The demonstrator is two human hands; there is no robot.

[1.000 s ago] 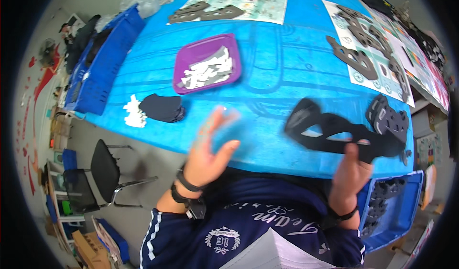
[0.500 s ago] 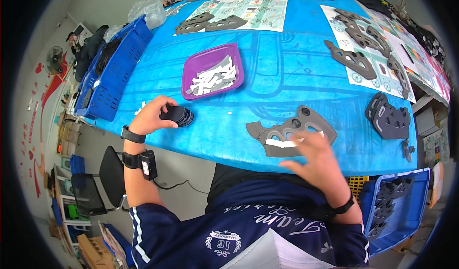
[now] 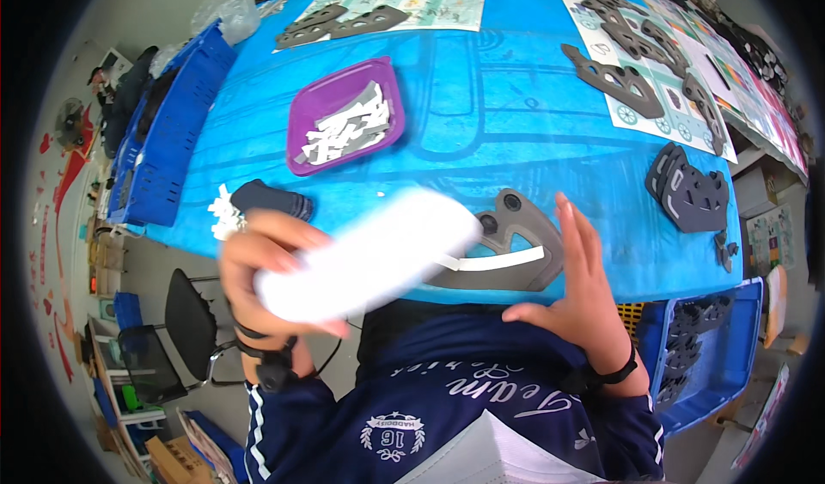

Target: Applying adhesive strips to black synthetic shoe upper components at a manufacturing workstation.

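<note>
My left hand (image 3: 258, 273) is closed on a white oblong pad (image 3: 374, 256) with rounded ends, smeared by motion and held above the table's front edge. Behind that hand lies a stack of black rounded pads (image 3: 273, 199). A grey curved foam piece (image 3: 543, 236) rests on the table, with two black round spots and a white strip (image 3: 507, 261) along its lower part. The white pad hides its left end. Fingers stretched and thumb apart, my right hand (image 3: 584, 282) stands beside the foam piece's right edge, holding nothing.
A purple tray (image 3: 296, 144) of white and grey scraps stands behind the stack. White scraps (image 3: 225, 215) lie left of the stack. Blue crates stand at the left (image 3: 176, 131) and lower right (image 3: 700, 398). Grey foam parts (image 3: 692, 196) are piled at the right.
My left hand has left the black stack and come nearer with the white pad in it. My right hand has drawn off the foam piece to its right edge. The view has shifted.
</note>
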